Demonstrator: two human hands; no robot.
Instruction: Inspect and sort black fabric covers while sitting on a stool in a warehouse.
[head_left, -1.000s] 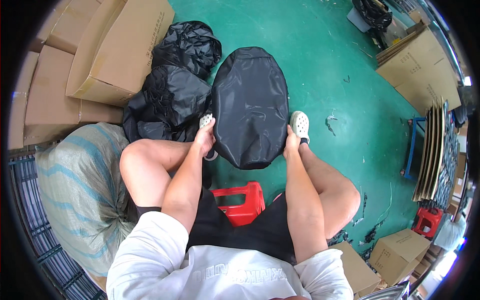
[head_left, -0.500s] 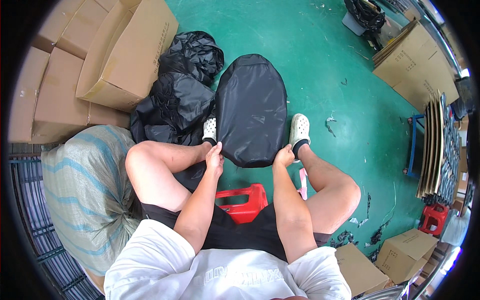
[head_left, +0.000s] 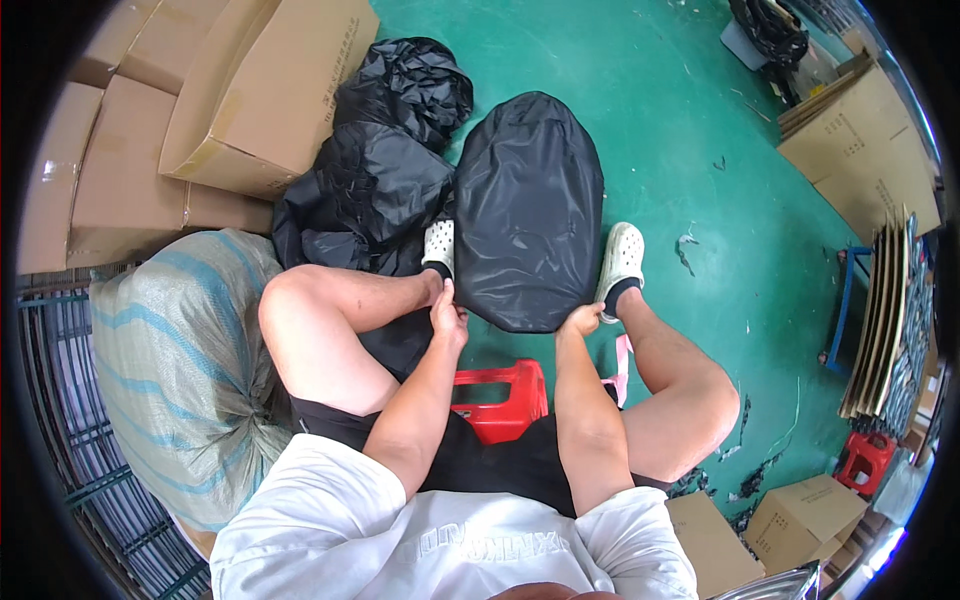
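Observation:
A large black oval cover (head_left: 530, 215) of thin, shiny fabric lies in front of me between my feet, its surface creased. Whether anything is inside it cannot be seen. At its near left corner, my left hand (head_left: 450, 316) is closed on the edge, with the thumb pointing forward. My right hand (head_left: 580, 324) grips the near right corner, fingers partly hidden under the fabric. A heap of crumpled black fabric (head_left: 385, 190) sits just left of the cover, behind my left shoe (head_left: 439, 246).
Cardboard boxes (head_left: 130, 160) are stacked at the left, above a tied woven sack (head_left: 190, 370). A red stool (head_left: 500, 400) stands between my legs. At the right are flattened cardboard (head_left: 865, 150), a blue cart (head_left: 845, 310) and another red stool (head_left: 865, 462). Scraps litter the green floor (head_left: 690, 130).
The whole view has shifted, so things appear further right. The cover's fabric looks looser and more wrinkled, especially near its far end. Both hands keep hold of its near corners.

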